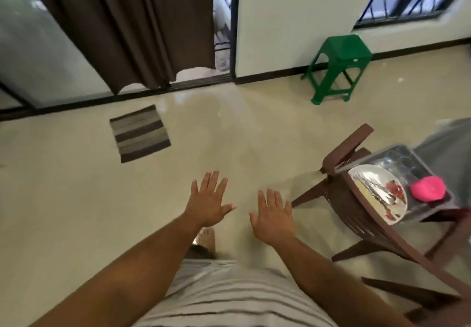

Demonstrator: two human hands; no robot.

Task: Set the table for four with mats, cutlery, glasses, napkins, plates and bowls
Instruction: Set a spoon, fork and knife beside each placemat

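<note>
Floor rug [140, 133]: striped grey and brown, far left on the floor.
Left hand [207, 203]: held out over the floor, fingers spread, holding nothing.
Right hand [274, 215]: just beside it, fingers spread, holding nothing.
Green stool [340, 66]: far right, by the wall.
Brown chair [356, 199]: right, carrying a tray [430, 205].
Plate [377, 193]: white, floral, on the tray, beside a pink bowl [428, 188].

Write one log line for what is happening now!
hands: left open, right open, both empty | plate on chair with tray | table setting: not started
</note>
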